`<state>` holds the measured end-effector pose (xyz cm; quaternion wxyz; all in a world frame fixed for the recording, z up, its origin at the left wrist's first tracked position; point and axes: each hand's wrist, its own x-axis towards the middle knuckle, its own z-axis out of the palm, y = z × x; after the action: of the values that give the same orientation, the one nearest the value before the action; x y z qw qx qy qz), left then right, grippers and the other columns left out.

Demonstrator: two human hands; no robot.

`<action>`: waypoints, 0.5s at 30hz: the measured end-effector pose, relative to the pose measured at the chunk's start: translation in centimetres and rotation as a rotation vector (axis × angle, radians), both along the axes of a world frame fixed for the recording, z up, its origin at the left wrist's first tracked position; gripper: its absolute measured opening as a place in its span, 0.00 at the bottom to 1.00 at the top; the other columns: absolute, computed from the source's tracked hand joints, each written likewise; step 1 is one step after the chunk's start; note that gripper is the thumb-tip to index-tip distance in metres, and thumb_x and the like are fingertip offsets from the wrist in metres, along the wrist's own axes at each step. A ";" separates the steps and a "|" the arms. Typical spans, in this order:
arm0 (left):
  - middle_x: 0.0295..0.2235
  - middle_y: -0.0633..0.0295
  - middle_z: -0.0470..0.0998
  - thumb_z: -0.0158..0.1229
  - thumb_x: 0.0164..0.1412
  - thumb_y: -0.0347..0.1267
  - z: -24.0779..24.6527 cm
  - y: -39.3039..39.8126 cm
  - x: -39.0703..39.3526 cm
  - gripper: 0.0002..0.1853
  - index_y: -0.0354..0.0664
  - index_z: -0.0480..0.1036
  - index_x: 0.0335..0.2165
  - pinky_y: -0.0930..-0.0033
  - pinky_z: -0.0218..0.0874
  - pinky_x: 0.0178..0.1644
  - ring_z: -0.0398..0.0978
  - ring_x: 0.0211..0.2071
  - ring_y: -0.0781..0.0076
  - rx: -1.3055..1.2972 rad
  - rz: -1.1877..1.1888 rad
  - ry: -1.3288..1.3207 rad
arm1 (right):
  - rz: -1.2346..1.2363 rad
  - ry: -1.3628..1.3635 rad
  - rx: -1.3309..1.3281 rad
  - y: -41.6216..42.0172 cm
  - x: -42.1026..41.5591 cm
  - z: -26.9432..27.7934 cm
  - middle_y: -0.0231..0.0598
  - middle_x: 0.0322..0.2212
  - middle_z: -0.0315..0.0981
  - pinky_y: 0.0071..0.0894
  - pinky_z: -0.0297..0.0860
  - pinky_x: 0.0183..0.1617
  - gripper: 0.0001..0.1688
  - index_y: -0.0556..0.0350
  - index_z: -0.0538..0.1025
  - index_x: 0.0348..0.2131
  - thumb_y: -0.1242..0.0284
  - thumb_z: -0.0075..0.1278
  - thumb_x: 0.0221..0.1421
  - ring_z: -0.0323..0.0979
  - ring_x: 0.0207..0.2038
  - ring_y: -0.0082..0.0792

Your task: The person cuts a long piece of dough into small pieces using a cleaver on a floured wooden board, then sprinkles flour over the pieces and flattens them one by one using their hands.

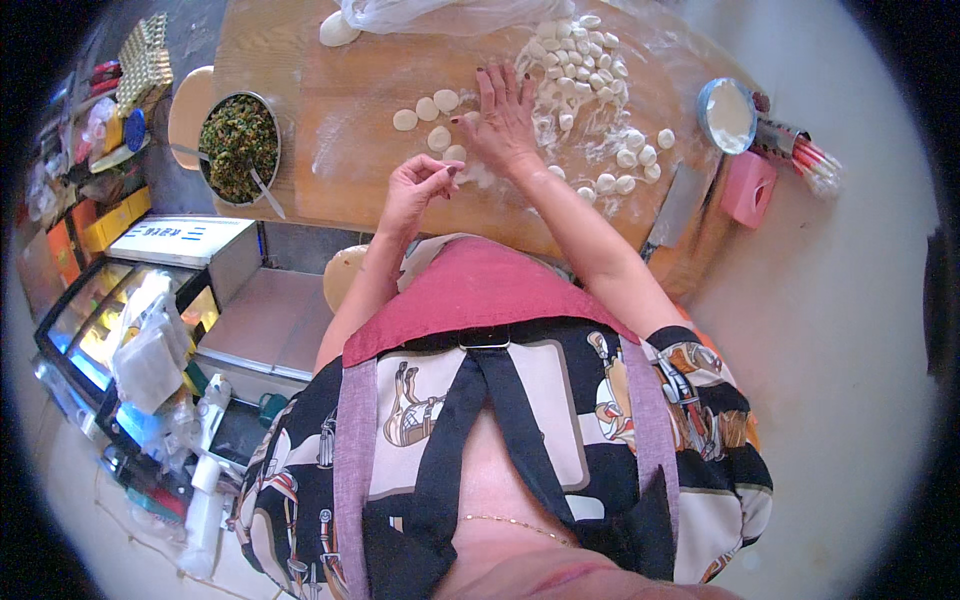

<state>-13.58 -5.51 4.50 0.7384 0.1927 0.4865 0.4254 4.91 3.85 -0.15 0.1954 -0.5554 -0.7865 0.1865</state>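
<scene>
My right hand [504, 124] lies palm down on the floured wooden board [345, 180], fingers spread, beside the heap of small dough pieces; what is under its palm is hidden. My left hand [429, 180] hovers near the board's front edge, thumb and fingertips close together; whether anything is between them cannot be told. Just beyond it lies a flattened dough round [454, 154], with several more rounds [427, 109] farther left. Floured dough pieces [574, 64] are heaped at the back right, and several loose ones [626, 158] lie nearer the right side.
A metal bowl of chopped green filling [238, 146] with two utensils stands at left. Plastic film [450, 15] and a larger dough lump [340, 28] lie at the back. At right are a flour bowl [727, 116], a broad metal blade [675, 206] and a pink container [748, 190].
</scene>
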 end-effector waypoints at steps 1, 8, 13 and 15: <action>0.37 0.58 0.83 0.63 0.63 0.27 0.6 0.6 0.5 0.03 0.39 0.76 0.33 0.75 0.69 0.33 0.77 0.28 0.79 0.011 -0.029 0.005 | -0.017 0.011 0.000 0.1 0.0 -0.1 0.51 0.67 0.48 0.67 0.33 0.72 0.47 0.56 0.54 0.65 0.58 0.57 0.57 0.39 0.72 0.53; 0.31 0.63 0.81 0.62 0.63 0.27 1.5 1.6 2.9 0.04 0.38 0.77 0.36 0.75 0.69 0.31 0.77 0.27 0.78 0.084 -0.097 -0.019 | -0.298 0.486 -0.207 0.8 4.1 1.6 0.49 0.55 0.65 0.53 0.58 0.62 0.25 0.53 0.72 0.52 0.66 0.57 0.57 0.62 0.58 0.49; 0.27 0.64 0.80 0.61 0.63 0.27 -1.9 3.0 5.7 0.09 0.35 0.76 0.41 0.74 0.68 0.30 0.77 0.27 0.77 0.168 -0.358 0.324 | -0.495 0.145 0.131 -2.4 8.9 2.5 0.46 0.38 0.71 0.49 0.66 0.52 0.13 0.54 0.76 0.40 0.76 0.59 0.52 0.70 0.43 0.48; 0.27 0.61 0.80 0.61 0.62 0.27 -2.4 3.6 8.2 0.10 0.36 0.75 0.43 0.71 0.68 0.30 0.78 0.26 0.74 0.348 -0.423 0.568 | -0.404 0.168 -0.026 -3.4 10.3 1.4 0.46 0.38 0.70 0.49 0.67 0.51 0.18 0.56 0.74 0.42 0.77 0.62 0.50 0.70 0.45 0.51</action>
<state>-5.34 -1.95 2.10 0.6020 0.5209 0.5417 0.2698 15.17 0.46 1.22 0.2863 -0.6869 -0.6376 0.1993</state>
